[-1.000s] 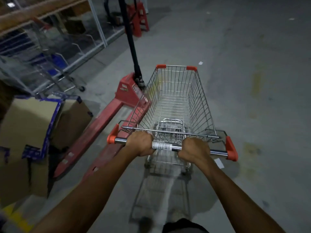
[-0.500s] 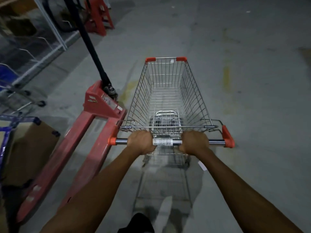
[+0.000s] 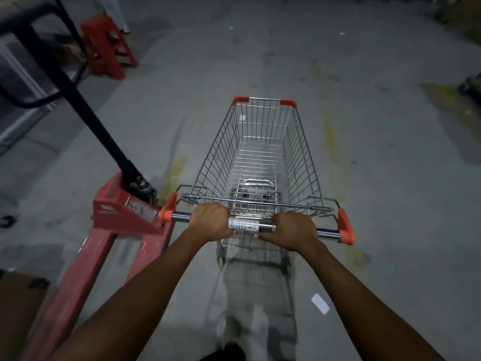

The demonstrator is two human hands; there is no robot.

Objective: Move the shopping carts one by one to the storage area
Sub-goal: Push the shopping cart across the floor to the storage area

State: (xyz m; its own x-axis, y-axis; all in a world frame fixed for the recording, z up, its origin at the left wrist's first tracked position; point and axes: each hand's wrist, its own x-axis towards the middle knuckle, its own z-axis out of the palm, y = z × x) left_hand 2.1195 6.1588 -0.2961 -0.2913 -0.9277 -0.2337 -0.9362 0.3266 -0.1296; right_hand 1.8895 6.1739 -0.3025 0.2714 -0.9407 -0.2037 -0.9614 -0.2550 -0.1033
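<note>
The handle bar [image 3: 260, 226] is gripped by the left hand [image 3: 212, 221] and the right hand [image 3: 289, 233], fingers curled over it. Its left end cap [image 3: 166, 211] sits just beside the red pallet jack [image 3: 122, 212] and could be snagged there if the bar is swung leftward. Right of the jack, the shopping cart [image 3: 260, 152] is seen empty: chrome wire, orange corners.

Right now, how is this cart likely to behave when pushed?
The cart probably rolls easily: it is empty wire mesh, so likely light. Its metal frame looks stiff. With the left hand and right hand spread on the handle, it should steer straight past the pallet jack close on its left.
</note>
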